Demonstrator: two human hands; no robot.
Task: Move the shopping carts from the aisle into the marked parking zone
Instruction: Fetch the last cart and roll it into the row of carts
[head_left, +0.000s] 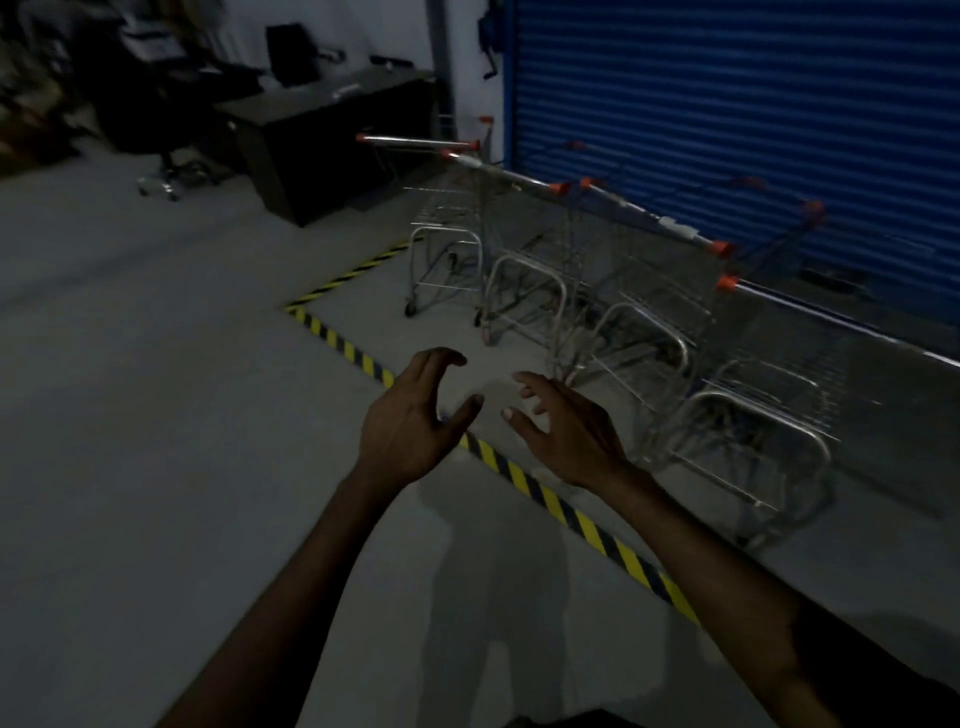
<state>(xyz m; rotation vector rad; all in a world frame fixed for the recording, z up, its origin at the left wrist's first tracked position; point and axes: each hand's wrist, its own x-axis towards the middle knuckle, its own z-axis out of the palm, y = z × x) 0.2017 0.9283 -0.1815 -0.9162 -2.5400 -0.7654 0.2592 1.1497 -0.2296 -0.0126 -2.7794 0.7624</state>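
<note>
2 bare forearms reach out from the bottom edge over the grey floor (130, 415). The left hand (410, 415) and right hand (566, 431) both hang in the air holding nothing. Their fingers are spread and loosely curved, and the thumbs point toward each other with a gap between. A person-shaped shadow (493, 597) lies on the floor under the arms.

Right below the hands runs the yellow-and-black striped tape (571, 514). It goes diagonally from the lower right up to a corner on the left, then turns off toward the back wall. The tape is what lies between the hands and the carts.

Past it, on the far side of the tape, sit 4 shopping carts (639, 332). They stand side by side in a slanted row, wire baskets with orange-capped handles showing above them. The nearest cart (753, 431) is just right of the right hand, not touching it. The farthest cart (447, 260) stands close to the tape's far leg. It's dim and kinda blurry, so the wheels are hard to make out.

Right behind the carts is a blue roller shutter (727, 104), pulled down, with cart shadows on it. Left of the tape's far leg stands a dark surface (337, 150) with some stuff on top too dark to tell. Further left there's an office chair (166, 161) on a shiny wheeled base.
</note>
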